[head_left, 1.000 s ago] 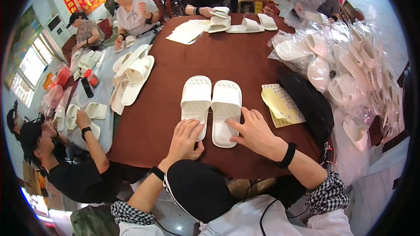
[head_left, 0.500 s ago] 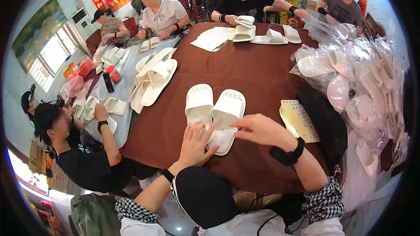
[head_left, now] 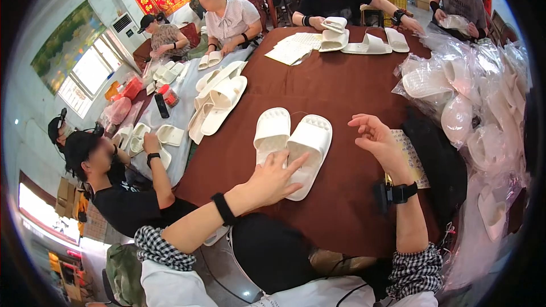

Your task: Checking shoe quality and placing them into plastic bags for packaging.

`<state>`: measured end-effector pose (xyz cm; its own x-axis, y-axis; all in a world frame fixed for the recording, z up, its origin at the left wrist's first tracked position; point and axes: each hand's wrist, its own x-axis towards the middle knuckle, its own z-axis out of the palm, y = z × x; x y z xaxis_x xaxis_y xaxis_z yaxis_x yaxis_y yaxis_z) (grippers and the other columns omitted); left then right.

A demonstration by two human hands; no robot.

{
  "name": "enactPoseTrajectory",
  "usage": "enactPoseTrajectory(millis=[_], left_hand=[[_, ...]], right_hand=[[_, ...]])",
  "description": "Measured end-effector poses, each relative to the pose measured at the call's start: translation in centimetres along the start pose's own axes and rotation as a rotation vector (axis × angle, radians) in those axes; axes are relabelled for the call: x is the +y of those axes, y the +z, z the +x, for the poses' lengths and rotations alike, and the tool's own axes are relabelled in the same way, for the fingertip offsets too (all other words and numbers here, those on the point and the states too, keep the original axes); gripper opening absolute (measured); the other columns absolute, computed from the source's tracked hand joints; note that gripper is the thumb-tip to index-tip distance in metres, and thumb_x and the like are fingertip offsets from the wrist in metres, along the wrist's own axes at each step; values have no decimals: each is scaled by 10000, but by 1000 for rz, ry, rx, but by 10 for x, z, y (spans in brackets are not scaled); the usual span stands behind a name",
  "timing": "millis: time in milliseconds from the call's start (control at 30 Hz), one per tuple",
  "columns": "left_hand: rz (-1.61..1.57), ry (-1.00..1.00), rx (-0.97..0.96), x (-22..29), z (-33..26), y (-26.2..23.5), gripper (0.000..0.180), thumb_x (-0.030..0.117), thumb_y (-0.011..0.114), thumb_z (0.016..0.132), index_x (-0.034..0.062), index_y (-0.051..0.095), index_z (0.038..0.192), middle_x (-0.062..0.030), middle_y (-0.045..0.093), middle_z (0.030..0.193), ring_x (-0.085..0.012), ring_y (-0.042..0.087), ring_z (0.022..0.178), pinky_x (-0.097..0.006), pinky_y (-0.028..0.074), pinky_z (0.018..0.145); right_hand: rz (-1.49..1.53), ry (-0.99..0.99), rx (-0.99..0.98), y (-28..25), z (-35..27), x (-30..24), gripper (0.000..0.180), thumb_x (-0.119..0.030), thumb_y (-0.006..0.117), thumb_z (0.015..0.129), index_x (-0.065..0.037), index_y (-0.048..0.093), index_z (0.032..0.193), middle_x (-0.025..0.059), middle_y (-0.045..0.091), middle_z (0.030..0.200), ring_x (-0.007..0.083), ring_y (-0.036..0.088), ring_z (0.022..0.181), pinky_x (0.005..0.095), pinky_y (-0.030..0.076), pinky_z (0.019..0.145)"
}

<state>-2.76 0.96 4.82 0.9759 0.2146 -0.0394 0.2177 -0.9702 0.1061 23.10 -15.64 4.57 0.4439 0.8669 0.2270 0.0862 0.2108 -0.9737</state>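
A pair of white slide slippers lies side by side on the brown cloth in front of me, toes pointing away: a left slipper [head_left: 272,125] and a right slipper [head_left: 315,136]. My left hand [head_left: 272,181] rests across their footbeds with fingers spread, hiding much of the left slipper's heel. To the right of the pair, my right hand [head_left: 376,141] hovers apart from them. Its fingers are loosely bent and separated, and nothing shows between them. Beside my right wrist lies a yellowish sheet of small labels [head_left: 414,159], partly covered by my arm.
Bagged slippers [head_left: 455,119] heap along the right edge beside a black cloth [head_left: 435,153]. More white slippers [head_left: 224,99] lie at left, others [head_left: 367,44] at the far edge near white sheets [head_left: 293,48]. A co-worker [head_left: 122,176] sits close on the left; several more sit around.
My right hand has lifted off the right slipper and moved right, near the label sheet. My left hand has slid forward over the footbeds. The whole view has shifted slightly.
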Motion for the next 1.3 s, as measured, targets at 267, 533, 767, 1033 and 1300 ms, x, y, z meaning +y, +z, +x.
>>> enactPoseTrajectory(millis=[267,533,767,1033,1300], left_hand=[[124,-91,-73,24,41,12,776,667,559,878,400,269,1547,-283,232,1555,-677,342,1252,-816,343,901],[189,21,-15,16,46,20,681,557,568,883,413,348,1511,-264,229,1560,-662,208,1357,-865,273,907],[188,-85,82,14,42,31,572,464,600,917,221,446,1411,-311,344,1393,-609,270,1350,-836,265,942],[271,-80,177,-63,21,26,461,383,558,941,126,507,1320,-182,433,1427,-462,289,1423,-776,270,1022],[231,-296,44,-175,21,6,500,379,506,971,155,454,1415,-102,329,1570,-387,254,1475,-757,290,1044]], right_hand=[[105,60,27,-10,-1,24,423,66,579,822,-34,594,1232,7,598,1227,85,513,1039,227,438,918],[48,109,-27,-5,0,28,356,44,555,866,-6,607,1215,5,634,1162,82,544,1031,221,440,939],[-6,186,-104,6,-7,24,281,34,531,871,-1,652,1122,28,650,1089,99,565,1018,246,448,951],[-71,251,-178,3,-8,31,276,34,541,849,7,657,1097,42,651,1076,123,582,1006,264,451,957],[-55,295,-146,5,-6,25,250,22,525,876,13,658,1087,45,658,1060,119,589,1014,262,458,952]])
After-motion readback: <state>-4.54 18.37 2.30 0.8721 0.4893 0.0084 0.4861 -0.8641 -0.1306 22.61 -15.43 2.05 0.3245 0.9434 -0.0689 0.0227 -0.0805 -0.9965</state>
